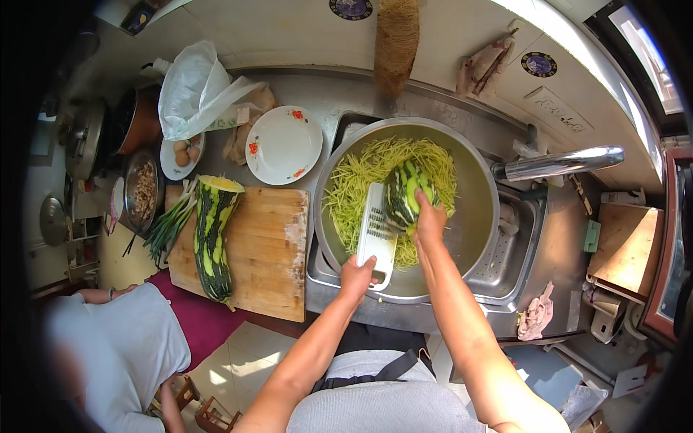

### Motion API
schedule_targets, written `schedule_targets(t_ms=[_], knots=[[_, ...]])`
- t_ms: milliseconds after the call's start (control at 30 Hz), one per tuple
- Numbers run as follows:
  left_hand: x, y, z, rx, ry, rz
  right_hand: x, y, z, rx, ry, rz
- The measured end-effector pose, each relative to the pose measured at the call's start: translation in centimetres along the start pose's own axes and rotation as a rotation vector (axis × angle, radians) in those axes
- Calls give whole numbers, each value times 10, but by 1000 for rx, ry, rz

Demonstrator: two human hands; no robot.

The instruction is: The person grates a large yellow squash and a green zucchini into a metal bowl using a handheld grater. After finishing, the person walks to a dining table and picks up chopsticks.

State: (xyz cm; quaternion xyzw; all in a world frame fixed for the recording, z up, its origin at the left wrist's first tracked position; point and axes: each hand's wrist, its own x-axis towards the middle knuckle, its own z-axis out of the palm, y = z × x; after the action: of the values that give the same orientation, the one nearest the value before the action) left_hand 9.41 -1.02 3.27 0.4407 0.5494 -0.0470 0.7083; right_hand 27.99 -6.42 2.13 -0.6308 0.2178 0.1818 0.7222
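Note:
My left hand (pixel 357 279) grips the handle end of a white plastic grater (pixel 376 243), which slants into a large metal basin (pixel 490 216). Held in my right hand (pixel 430 219) is a piece of green-striped squash (pixel 407 192), up against the grater's right side by its teeth. Pale green shreds (pixel 354 181) are heaped in the basin beneath both. To the left, a longer cut squash (pixel 212 243) lies on a wooden cutting board (pixel 270 249), its yellowish cut end facing away from me.
Scallions (pixel 172 224) rest at the board's left edge, near a bowl of chopped food (pixel 143 189) and a dish of eggs (pixel 184 157). A white plate (pixel 284 145) sits behind the board. The faucet (pixel 563 162) juts in at right. Another person (pixel 119 346) is at lower left.

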Motion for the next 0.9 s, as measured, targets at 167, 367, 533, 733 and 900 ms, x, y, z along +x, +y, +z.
schedule_targets(t_ms=[167, 367, 533, 733, 900], knots=[[6, -8, -5, 36, 27, 6, -74, -21, -37, 65, -146, 207], [4, -6, -4, -11, -3, -15, -17, -1, -12, -95, 71, 91], [-3, -4, -5, 0, 8, -11, -35, -18, -17, -53, -78, 122], [1, -9, -7, -43, 12, -1, -46, 3, -39, 82, -128, 223], [-7, 1, -1, 0, 8, -25, 24, 22, -21, -104, 65, -24]])
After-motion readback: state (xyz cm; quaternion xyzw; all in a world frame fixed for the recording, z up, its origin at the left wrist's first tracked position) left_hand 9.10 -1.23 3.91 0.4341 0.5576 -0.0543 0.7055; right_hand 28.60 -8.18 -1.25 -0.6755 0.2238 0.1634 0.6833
